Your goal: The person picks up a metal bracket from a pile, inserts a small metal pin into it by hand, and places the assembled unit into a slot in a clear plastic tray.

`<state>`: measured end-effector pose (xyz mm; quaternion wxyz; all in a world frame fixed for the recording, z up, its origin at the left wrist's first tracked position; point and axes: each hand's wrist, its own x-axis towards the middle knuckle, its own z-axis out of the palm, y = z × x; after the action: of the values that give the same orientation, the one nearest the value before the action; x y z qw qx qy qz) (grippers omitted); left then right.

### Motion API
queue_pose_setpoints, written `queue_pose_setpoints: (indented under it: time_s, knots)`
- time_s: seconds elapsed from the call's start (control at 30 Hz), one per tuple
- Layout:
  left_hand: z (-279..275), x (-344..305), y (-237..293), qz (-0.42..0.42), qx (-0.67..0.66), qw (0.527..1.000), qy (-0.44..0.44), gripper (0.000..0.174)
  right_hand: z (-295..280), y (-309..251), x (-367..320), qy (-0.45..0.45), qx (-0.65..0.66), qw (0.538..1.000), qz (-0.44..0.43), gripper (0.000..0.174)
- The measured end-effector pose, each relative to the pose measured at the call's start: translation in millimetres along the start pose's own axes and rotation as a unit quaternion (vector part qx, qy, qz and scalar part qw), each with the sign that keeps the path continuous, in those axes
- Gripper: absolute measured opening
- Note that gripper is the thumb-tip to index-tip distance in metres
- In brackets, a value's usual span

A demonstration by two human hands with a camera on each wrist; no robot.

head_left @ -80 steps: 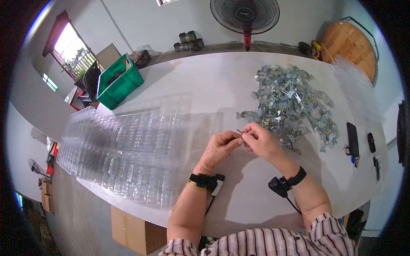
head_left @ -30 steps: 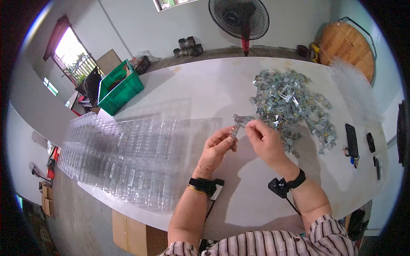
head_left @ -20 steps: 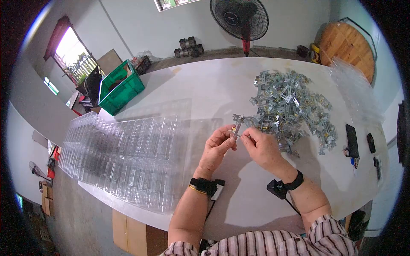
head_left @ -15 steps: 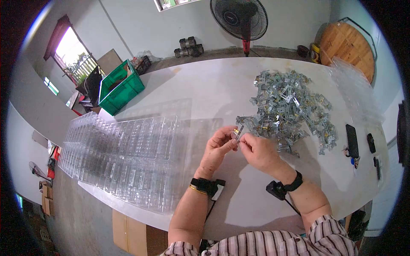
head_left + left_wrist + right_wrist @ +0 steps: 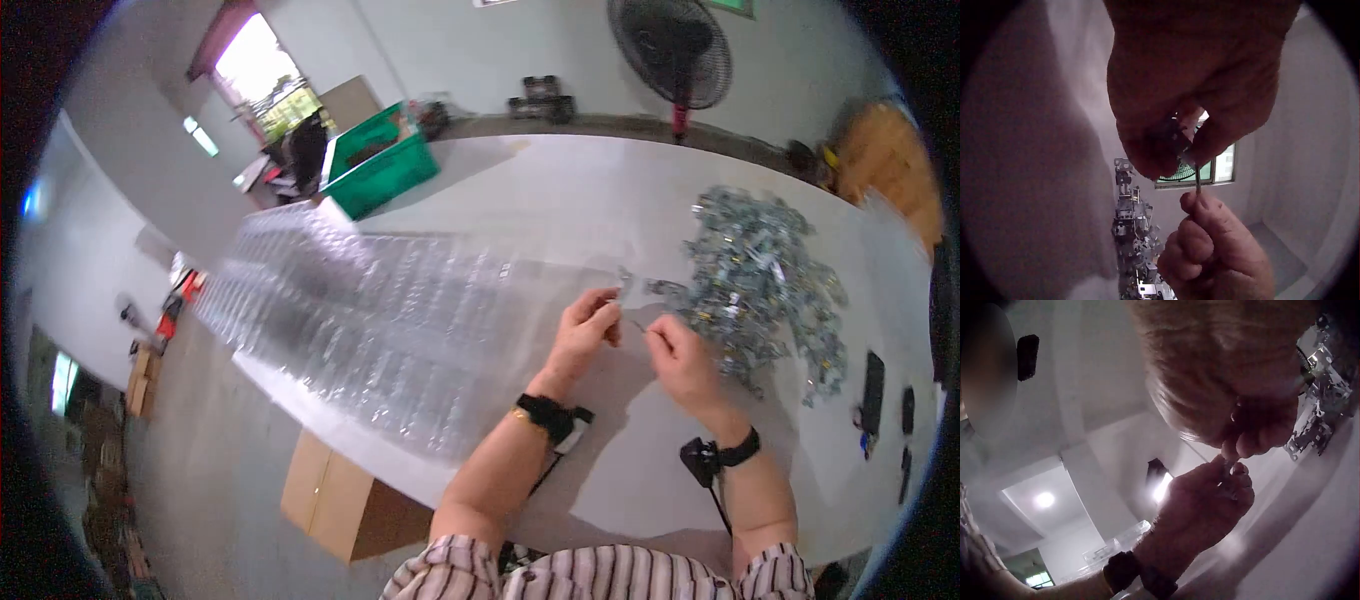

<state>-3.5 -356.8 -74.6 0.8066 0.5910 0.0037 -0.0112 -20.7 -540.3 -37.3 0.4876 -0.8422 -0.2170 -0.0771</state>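
My left hand grips a small grey metal bracket, its upper end showing past the fingers. In the left wrist view the bracket is mostly hidden in the dark curled fingers of that hand. A thin metal rod runs from the left fingertips to my right hand, which pinches its end between thumb and forefinger. In the head view the right hand is slightly apart from the left, to its right. The right wrist view has both hands close together, with the left hand lower.
A heap of metal brackets lies right of the hands. Clear plastic trays are at the left, and a green crate stands behind them. A black phone is near the right edge, with a plastic bag beyond it.
The head view has swung left, so the table and hands appear further right. The hands, fingertips together half a second ago, are now a little apart, with the thin rod between them.
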Motion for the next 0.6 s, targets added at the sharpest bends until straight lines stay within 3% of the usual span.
queue_pose_setpoints:
  time_s: [0.07,0.1,0.23,0.5,0.6]
  knots:
    - [-2.8,2.6,0.0,-0.021,0.004,0.998,0.052,0.033,4.6,8.8,-2.2,-0.052,0.024,0.996,0.064,0.011]
    - [-2.3,2.8,2.4,-0.046,0.000,0.997,0.064,0.035,7.4,11.5,-2.8,-0.063,0.031,0.996,0.055,0.011]
    - [-6.6,4.3,4.6,-0.092,0.010,0.993,0.077,0.040,12.9,10.5,-3.9,-0.123,0.077,0.980,0.134,0.013]
    - [-3.5,8.7,-1.5,-0.082,0.044,0.989,0.113,0.038,19.2,20.7,-5.5,-0.148,0.135,0.968,0.150,0.014]
    - [0.5,6.3,1.8,-0.044,0.169,0.976,0.131,0.038,19.1,20.3,-4.5,-0.142,0.143,0.960,0.193,0.014]
